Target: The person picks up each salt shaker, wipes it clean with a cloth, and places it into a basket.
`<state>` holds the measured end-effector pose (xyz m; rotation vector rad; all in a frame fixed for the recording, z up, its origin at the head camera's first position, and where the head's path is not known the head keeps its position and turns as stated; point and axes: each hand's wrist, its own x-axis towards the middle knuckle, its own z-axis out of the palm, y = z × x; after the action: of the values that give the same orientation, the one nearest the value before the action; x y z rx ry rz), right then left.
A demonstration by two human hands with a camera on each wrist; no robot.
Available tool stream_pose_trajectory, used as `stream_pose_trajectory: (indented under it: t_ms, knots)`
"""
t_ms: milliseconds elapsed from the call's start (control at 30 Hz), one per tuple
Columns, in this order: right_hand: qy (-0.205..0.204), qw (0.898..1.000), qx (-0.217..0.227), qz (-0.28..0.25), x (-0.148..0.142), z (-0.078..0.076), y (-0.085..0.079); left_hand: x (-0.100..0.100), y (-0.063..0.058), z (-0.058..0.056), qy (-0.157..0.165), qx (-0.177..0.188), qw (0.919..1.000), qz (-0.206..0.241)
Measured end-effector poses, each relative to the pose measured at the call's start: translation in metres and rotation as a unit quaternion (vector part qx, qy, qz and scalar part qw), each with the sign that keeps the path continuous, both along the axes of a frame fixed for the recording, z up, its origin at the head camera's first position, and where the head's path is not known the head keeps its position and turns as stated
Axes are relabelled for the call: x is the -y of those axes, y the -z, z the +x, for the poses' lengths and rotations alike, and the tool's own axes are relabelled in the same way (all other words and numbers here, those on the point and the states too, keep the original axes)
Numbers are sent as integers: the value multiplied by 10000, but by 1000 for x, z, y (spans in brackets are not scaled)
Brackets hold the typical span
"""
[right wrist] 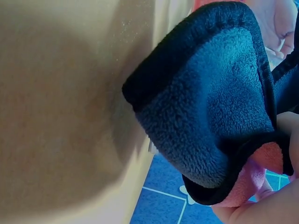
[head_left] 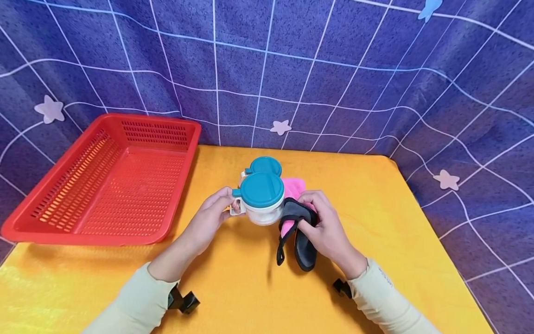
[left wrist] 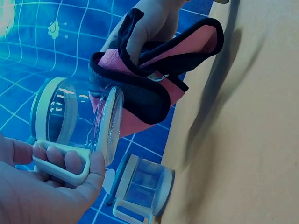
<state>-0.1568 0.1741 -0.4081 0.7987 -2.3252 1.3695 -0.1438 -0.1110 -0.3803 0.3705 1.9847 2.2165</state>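
Note:
My left hand (head_left: 208,220) grips the white handle of a clear glass jar (head_left: 262,190) with a teal lid, fingers curled through the handle. The left wrist view shows this jar (left wrist: 77,112) tipped on its side in the frame, held off the table. In my right hand (head_left: 329,229) is a folded cleaning cloth (head_left: 297,209), dark grey and pink with black edging and a hanging loop. The cloth overlaps the jar's side near its base in the left wrist view. Large in the right wrist view is the cloth's fuzzy grey face (right wrist: 201,107), pinched at the lower right.
A second jar (head_left: 269,163) with a teal lid and white handle stands on the table behind the held one. To the left sits a red plastic basket (head_left: 175,185). The table has a yellow cover (head_left: 367,195), and a blue gridded curtain (head_left: 242,79) hangs behind it.

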Motion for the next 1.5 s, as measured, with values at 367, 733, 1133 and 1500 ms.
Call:
stream_pose_trajectory:
  t_ms: [367, 733, 1133, 1500]
  knots:
    - [33, 9996, -284, 87, 1, 10, -2, 0, 1, -2, -67, 18, 10000, -29]
    - [-13, 9989, -468, -13, 3, 20, -10, 1, 4, -1, 29, -168, 9995, -259]
    - [-68, 9958, -827, -381, 4, 16, -20, 0, 4, 1, 173, -171, 9943, -1038]
    - [56, 9970, -617, -458, 2, 7, -21, 1, 5, 1, 568, -100, 9952, -797]
